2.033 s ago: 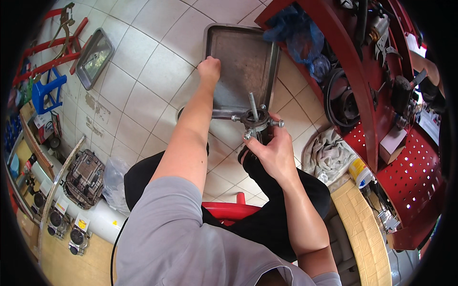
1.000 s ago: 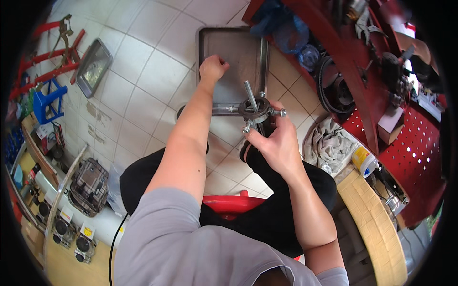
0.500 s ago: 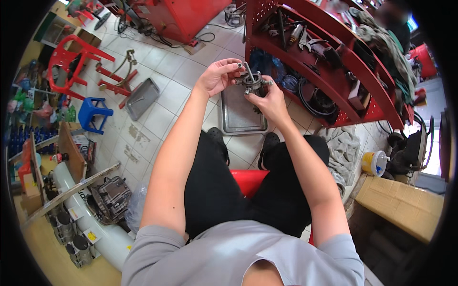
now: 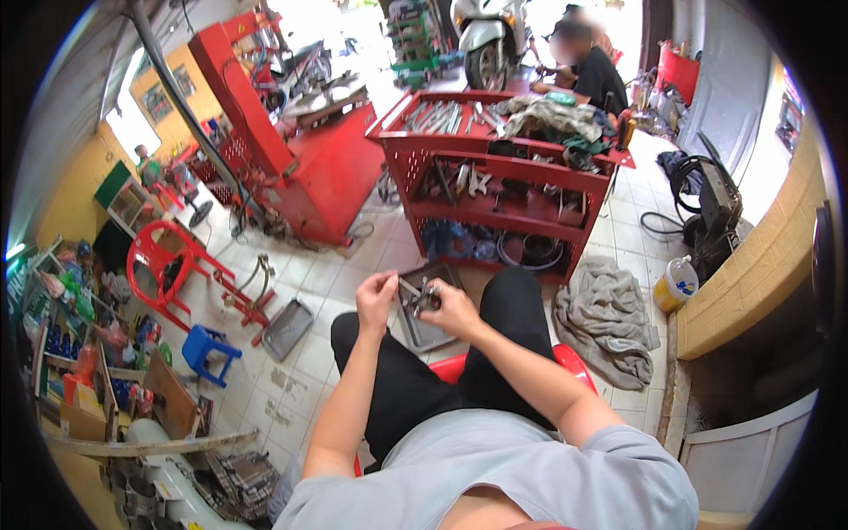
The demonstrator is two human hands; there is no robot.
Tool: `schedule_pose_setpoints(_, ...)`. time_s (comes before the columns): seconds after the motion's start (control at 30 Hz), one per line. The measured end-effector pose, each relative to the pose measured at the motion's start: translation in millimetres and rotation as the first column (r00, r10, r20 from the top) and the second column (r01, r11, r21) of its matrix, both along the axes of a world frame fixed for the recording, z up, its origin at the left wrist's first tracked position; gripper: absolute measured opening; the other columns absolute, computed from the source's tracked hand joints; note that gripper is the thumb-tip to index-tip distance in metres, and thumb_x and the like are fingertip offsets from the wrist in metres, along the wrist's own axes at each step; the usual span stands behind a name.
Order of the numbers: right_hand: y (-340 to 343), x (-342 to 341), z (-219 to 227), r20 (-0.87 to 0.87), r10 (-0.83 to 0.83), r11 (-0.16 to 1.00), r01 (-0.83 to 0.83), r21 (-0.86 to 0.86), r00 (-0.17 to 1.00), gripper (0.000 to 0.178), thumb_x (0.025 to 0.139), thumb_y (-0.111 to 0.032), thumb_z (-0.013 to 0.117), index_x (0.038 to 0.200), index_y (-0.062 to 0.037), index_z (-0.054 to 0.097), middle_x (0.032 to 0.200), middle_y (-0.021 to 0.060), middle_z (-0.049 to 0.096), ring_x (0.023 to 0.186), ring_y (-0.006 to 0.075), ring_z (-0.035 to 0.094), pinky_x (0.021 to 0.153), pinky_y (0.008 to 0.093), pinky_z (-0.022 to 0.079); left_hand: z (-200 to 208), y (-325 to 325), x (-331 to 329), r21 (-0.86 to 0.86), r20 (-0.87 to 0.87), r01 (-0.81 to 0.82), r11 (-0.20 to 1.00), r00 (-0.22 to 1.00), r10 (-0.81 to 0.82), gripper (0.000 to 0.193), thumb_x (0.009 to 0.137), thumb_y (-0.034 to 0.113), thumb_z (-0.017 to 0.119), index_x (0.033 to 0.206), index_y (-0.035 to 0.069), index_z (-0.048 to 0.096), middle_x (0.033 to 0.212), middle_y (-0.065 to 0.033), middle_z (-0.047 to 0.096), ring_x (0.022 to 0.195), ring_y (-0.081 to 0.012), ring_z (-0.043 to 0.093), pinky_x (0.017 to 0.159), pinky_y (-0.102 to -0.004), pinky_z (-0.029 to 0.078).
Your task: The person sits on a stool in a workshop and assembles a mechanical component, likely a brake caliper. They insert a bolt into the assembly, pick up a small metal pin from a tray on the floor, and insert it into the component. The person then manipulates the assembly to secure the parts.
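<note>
Over a grey metal tray (image 4: 420, 339) on the floor, my right hand (image 4: 455, 312) grips a dark, round metal part (image 4: 430, 299) with short stubs. A thin silver rod (image 4: 409, 288) slants up from beside the part toward my left hand (image 4: 376, 299). The left fingers are pinched together close to the rod's upper end. Whatever lies between those fingertips is too small to make out, and my right fingers cover some of the metal part.
A red tool cart (image 4: 503, 190) with wrenches stands just ahead. Grey cloth (image 4: 605, 322) is heaped at right beside a yellow-white bucket (image 4: 677, 284). A blue stool (image 4: 210, 350) and a second tray (image 4: 288, 329) are at left. A person (image 4: 596, 75) sits behind the cart.
My view has tilted up, bringing the cart top and the person behind it into sight. Both hands sit lower in the picture, and the left fingers have drawn together.
</note>
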State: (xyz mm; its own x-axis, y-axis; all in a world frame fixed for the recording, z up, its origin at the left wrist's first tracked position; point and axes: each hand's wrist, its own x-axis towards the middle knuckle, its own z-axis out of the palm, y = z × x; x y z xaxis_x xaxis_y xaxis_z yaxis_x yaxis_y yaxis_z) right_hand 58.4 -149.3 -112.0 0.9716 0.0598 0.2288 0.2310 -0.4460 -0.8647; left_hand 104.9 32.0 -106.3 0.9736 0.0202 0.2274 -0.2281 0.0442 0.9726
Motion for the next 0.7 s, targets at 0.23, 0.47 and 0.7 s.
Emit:
schedule_pose_setpoints(0.23, 17, -26, -22, -0.068, 0.011, 0.992, -0.002, 0.123, 0.998, 0.051, 0.068, -0.025, 0.078, 0.11, -0.0056, 0.057, 0.074, 0.0093, 0.062, 0.065, 0.0188, 0.06, 0.063, 0.0344, 0.049, -18, -11, -30, 0.085, 0.216, -0.179, 0.98, 0.964, 0.157, 0.016, 0.086, 0.004, 0.067, 0.1, -0.003, 0.069, 0.074, 0.0007, 0.063, 0.061, -0.0041, 0.055, 0.055, -0.0185, 0.044)
schedule_pose_setpoints(0.47, 19, -40, -13, -0.093, 0.041, 0.969, -0.018, 0.245, 0.995, 0.05, 0.069, -0.025, 0.079, 0.108, -0.0019, 0.057, 0.077, 0.0116, 0.065, 0.069, 0.0183, 0.063, 0.068, 0.0336, 0.05, -11, -18, -39, 0.024, 0.282, -0.146, 0.989, 0.95, 0.134, 0.012, 0.088, 0.0, 0.062, 0.097, -0.002, 0.068, 0.078, 0.0012, 0.062, 0.062, -0.0019, 0.052, 0.053, -0.0171, 0.04)
schedule_pose_setpoints(0.7, 19, -41, -11, -0.069, 0.04, 0.973, -0.023, 0.231, 0.997, 0.049, 0.069, -0.022, 0.077, 0.109, -0.0002, 0.056, 0.077, 0.0103, 0.064, 0.069, 0.0142, 0.061, 0.067, 0.0309, 0.049, -11, -20, -44, 0.051, 0.327, -0.17, 0.984, 0.934, 0.144, 0.011, 0.089, 0.0, 0.061, 0.098, -0.002, 0.068, 0.08, 0.0006, 0.064, 0.063, -0.0015, 0.051, 0.054, -0.0175, 0.041)
